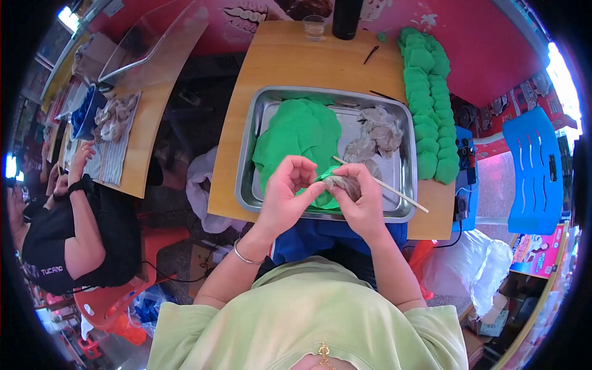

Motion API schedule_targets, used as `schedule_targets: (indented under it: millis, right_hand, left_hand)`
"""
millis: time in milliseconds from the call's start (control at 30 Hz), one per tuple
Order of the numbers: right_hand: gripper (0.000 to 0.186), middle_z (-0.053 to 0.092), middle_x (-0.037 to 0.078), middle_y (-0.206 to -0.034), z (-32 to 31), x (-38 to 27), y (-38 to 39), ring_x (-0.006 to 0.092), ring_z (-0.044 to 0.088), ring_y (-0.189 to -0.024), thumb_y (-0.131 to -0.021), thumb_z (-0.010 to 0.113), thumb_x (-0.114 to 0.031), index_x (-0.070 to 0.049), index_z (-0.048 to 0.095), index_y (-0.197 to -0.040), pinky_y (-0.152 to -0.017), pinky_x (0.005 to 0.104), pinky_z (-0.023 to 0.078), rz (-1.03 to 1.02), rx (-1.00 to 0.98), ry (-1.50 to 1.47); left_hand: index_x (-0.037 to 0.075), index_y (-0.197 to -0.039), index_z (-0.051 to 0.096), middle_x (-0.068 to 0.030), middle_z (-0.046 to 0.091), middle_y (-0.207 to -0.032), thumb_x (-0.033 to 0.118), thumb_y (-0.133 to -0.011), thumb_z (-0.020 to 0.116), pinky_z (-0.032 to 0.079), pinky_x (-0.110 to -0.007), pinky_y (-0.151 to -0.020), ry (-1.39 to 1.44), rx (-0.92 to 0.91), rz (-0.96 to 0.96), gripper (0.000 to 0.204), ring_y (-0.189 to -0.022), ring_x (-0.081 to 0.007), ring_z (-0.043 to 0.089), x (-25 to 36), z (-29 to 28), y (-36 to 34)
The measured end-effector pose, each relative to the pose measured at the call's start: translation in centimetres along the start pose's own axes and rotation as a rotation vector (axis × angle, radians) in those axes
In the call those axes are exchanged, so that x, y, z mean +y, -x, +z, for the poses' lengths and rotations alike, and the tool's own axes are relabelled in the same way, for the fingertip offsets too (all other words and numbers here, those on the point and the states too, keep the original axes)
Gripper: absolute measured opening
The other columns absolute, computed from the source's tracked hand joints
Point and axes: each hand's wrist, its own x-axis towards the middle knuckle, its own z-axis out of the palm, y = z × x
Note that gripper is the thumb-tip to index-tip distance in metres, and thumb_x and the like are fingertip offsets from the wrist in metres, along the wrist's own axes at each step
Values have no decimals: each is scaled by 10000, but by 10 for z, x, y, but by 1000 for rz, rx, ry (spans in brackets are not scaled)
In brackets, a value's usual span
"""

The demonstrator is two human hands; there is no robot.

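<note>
Both my hands meet over the near edge of a metal tray (246, 179). With thumb and fingers, my left hand (279, 196) pinches a green sheet (325, 196). My right hand (365, 206) is closed on a crumpled greyish-beige piece (343, 184), pressed against the green one. A thin pale stick (404, 197) slants past the right fingers and over the tray's rim; whether it is gripped I cannot tell. Inside the tray, a pile of thin rounded green sheets (299, 132) fills the left side, and crumpled greyish-beige pieces (381, 131) lie at the right.
Rows of green rounded pieces (425, 105) line the table's right edge. A clear cup (314, 28), a dark bottle (347, 18) and a small black tool (371, 54) stand or lie at the back. A blue chair (533, 172) is at right. Another person works at a left table (151, 92).
</note>
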Motion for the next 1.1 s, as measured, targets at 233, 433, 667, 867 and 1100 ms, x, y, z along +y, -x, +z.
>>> schedule_targets:
  millis: [233, 433, 667, 867, 1100]
  right_hand:
    - [204, 599, 64, -961, 2, -13, -4, 103, 585, -857, -801, 580, 68, -2, 529, -986, -760, 239, 474, 6, 48, 169]
    - [196, 597, 125, -1003, -1, -7, -3, 161, 590, -722, -807, 625, -48, -11, 514, -964, -657, 284, 473, -31, 17, 192]
    - [179, 611, 95, -770, -5, -22, -3, 132, 579, -640, -828, 627, -83, -44, 496, -943, -560, 286, 446, 126, -84, 217]
    - [238, 591, 39, -736, -11, -18, -8, 103, 546, -613, -778, 611, 6, -18, 511, -993, -557, 257, 442, -26, -74, 211]
    - [242, 597, 77, -830, -19, -21, -5, 127, 567, -740, -764, 619, 7, -6, 537, -991, -658, 265, 462, 79, -165, 244]
  left_hand:
    - [36, -1250, 461, -19, 550, -807, -40, -778, 668, 441, -226, -722, -195, -77, 204, 521, -773, -85, 532, 20, -3, 3]
    - [45, -1290, 461, -17, 549, -785, -48, -781, 654, 450, -239, -704, -279, -145, 292, 553, -736, -107, 530, 27, 0, 6]
    - [30, -1211, 465, -23, 528, -849, -63, -798, 626, 459, -249, -763, -147, -175, 199, 453, -790, -110, 524, 18, -1, 7]
    - [29, -1169, 447, -30, 529, -860, -58, -814, 615, 465, -247, -797, -139, -178, 157, 402, -818, -105, 532, 24, -1, 8]
    - [27, -1174, 445, -35, 538, -859, -48, -810, 627, 468, -248, -783, -80, -175, 70, 414, -809, -108, 544, 27, -1, 6]
